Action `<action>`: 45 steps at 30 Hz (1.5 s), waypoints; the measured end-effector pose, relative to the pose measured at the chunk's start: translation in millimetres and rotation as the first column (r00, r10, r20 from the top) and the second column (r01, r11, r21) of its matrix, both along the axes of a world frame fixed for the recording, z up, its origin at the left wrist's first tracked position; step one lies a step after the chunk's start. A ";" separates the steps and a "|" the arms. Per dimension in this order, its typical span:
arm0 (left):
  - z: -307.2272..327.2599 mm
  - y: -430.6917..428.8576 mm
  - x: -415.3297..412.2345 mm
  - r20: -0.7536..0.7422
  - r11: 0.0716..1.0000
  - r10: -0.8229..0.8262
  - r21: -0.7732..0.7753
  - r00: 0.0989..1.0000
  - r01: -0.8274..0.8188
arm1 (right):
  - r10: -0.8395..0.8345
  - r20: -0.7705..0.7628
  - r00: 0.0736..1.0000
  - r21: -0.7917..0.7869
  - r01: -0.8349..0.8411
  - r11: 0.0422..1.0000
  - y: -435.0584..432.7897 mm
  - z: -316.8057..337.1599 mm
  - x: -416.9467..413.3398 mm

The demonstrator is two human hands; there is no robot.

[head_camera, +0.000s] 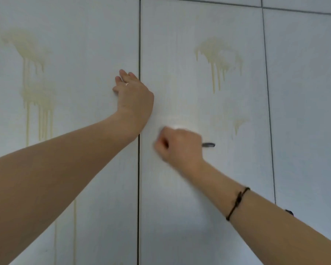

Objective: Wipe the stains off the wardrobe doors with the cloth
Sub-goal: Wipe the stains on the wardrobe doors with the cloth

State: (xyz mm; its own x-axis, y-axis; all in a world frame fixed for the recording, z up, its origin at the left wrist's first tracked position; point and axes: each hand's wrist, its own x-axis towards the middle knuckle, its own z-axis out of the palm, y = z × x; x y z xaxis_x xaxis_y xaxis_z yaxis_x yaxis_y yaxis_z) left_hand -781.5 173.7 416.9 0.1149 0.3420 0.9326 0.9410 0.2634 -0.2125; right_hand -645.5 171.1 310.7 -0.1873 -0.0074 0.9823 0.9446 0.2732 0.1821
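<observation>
Pale wardrobe doors (84, 169) fill the view, split by a dark seam (139, 44). The left hand (134, 96) lies flat, fingers straight, just left of the seam. Right of it, the right hand (180, 148) is blurred, its grip curled tight, probably round the bunched cloth (165, 129). Yellow stains (218, 58) hang well to either side of the seam. So small a wad may smear the drips, or miss those left of the seam.

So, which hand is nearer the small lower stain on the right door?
Right. The right hand sits below-left of the small stain; the left hand is much farther left.
</observation>
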 end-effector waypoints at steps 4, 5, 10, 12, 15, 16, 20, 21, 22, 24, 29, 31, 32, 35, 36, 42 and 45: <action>-2.8 -7.3 2.4 -0.052 0.999 0.045 -0.003 0.998 -0.045 | 0.065 0.263 0.963 0.106 -0.095 0.990 2.1 -50.0 40.0; -3.4 -8.0 3.5 -0.078 0.997 0.074 -0.005 0.994 -0.075 | 0.033 0.191 0.981 0.127 -0.058 0.990 -1.6 -39.5 58.0; -0.9 -6.9 16.1 -0.074 0.978 0.201 -0.036 0.977 -0.204 | -0.112 -0.554 0.825 -0.016 0.124 0.992 -26.8 54.9 140.4; 0.5 -10.2 22.4 -0.063 0.960 0.263 -0.088 0.963 -0.268 | -0.066 -0.617 0.784 0.014 0.095 0.995 -29.4 62.8 147.1; 0.8 -9.6 28.6 0.006 0.956 0.266 -0.129 0.964 -0.263 | -0.121 -0.507 0.854 -0.036 0.119 0.992 -20.8 20.9 125.1; 0.8 -10.9 30.0 0.038 0.958 0.258 -0.142 0.965 -0.250 | -0.111 -0.392 0.913 -0.025 0.110 0.994 -17.0 -4.6 114.6; 0.4 -13.2 31.3 0.116 0.962 0.232 -0.173 0.966 -0.211 | 0.028 0.214 0.976 0.168 -0.065 0.984 -5.9 -84.2 107.4; 0.6 -12.0 31.6 0.134 0.967 0.214 -0.172 0.968 -0.190 | 0.038 0.280 0.959 0.183 -0.092 0.979 -7.9 -83.4 115.3; 0.3 -11.8 31.2 0.175 0.970 0.183 -0.190 0.967 -0.149 | 0.036 0.286 0.958 0.172 -0.089 0.981 -10.3 -72.9 125.8; 3.1 -15.2 35.8 0.193 0.964 0.181 -0.231 0.964 -0.135 | -0.034 0.128 0.991 0.112 0.020 0.994 -13.9 -30.7 152.6; 35.9 -27.1 32.3 0.166 0.969 0.008 -0.245 0.986 0.034 | -0.055 -0.349 0.936 0.097 0.094 0.991 -18.5 112.7 192.9; 46.9 -42.4 36.2 0.155 0.970 0.044 -0.243 0.987 -0.005 | -0.022 -0.403 0.915 0.103 0.070 0.992 -20.8 139.0 188.9; 49.5 -46.6 37.4 0.122 0.971 0.082 -0.233 0.989 -0.052 | -0.026 -0.416 0.909 0.084 0.067 0.994 -21.4 139.8 185.1; 56.2 -34.1 38.7 0.038 0.968 0.235 -0.106 0.971 -0.229 | -0.052 -0.338 0.940 0.011 0.059 0.998 -18.1 103.3 172.2; 57.8 -28.7 40.6 0.019 0.961 0.271 -0.060 0.962 -0.269 | -0.061 -0.267 0.962 0.009 0.065 0.998 -15.2 80.4 167.0; 59.5 -32.8 61.5 0.130 0.975 0.207 -0.113 0.970 -0.193 | 0.005 0.004 1.000 0.039 -0.005 0.999 -3.1 2.2 157.8; 70.6 -27.6 69.3 0.154 0.978 0.167 -0.153 0.974 -0.143 | -0.036 0.017 0.999 0.051 0.035 0.998 -4.6 39.6 149.2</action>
